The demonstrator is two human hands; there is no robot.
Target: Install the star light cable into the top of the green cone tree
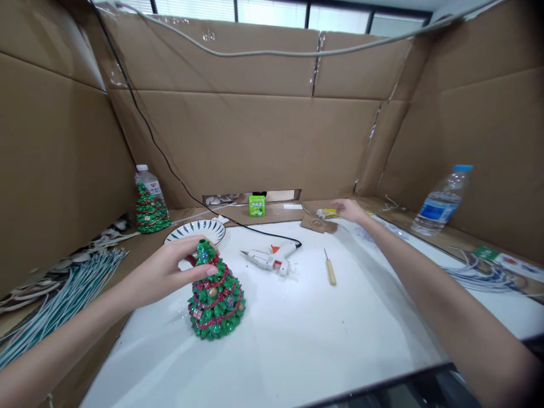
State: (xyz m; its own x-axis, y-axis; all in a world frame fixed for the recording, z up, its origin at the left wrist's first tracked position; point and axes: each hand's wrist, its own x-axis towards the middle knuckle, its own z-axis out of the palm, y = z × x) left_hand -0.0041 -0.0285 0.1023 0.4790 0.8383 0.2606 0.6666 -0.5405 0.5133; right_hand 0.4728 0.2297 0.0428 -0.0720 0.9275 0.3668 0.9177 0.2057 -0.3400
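My left hand (182, 266) is closed around the upper part of a small green Christmas tree ornament (219, 306). The tree stands on the white tabletop, slightly tilted, with red garlands and tiny coloured baubles; a small hole shows at its top. At the far right of the table my right hand (351, 209) is stretched out over a bundle of yellow-ended thin strands (326, 213). Its fingers point left and look apart, with nothing visible in them. Between the hands lie a white glue gun (266, 260) and an awl with a wooden handle (330, 272).
A striped plate (195, 226) sits behind my left hand. Another Christmas tree (149, 209) stands at the left by a bottle (148, 181). A green packet (257, 206), brown cardboard piece (317, 224), water bottle (440, 204) and wire bundles (85, 289) line the edges. Cardboard walls (255, 141) surround the table.
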